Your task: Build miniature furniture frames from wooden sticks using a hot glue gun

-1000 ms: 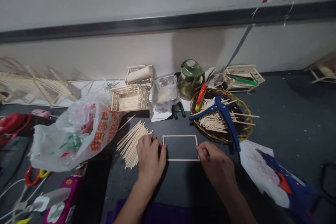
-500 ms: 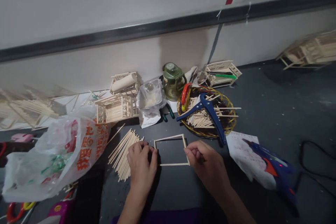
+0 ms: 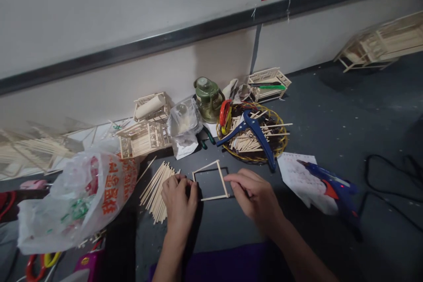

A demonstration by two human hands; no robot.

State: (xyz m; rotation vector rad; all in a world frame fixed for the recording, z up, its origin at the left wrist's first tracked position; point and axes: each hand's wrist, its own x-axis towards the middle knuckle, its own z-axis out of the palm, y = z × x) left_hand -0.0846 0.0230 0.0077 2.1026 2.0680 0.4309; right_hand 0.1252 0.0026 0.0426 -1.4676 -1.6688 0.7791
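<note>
A four-sided frame of thin wooden sticks [image 3: 222, 179] is in front of me, its right side leaning. My left hand [image 3: 179, 196] pinches its left side between thumb and fingers; the exact grip is partly hidden. On the other side, my right hand [image 3: 256, 191] has its index finger stretched toward the right stick, thumb apart. Its fingertip is at or very near that stick; I cannot tell if they touch. A fanned pile of loose wooden sticks [image 3: 155, 194] lies beside and partly under my left hand.
A yellow-rimmed basket [image 3: 286, 139] bears sticks and a blue-handled cutter [image 3: 262, 139]. At right, a blue glue gun [image 3: 333, 185] rests by a paper sheet [image 3: 291, 172]. Behind stand a green jug [image 3: 208, 97] and small stick-built boxes [image 3: 142, 139]. A plastic bag [image 3: 72, 202] lies left.
My right hand has loosened from its pinch on the frame's right side and extended the index finger. The right side now leans more. The camera view has shifted and tilted slightly.
</note>
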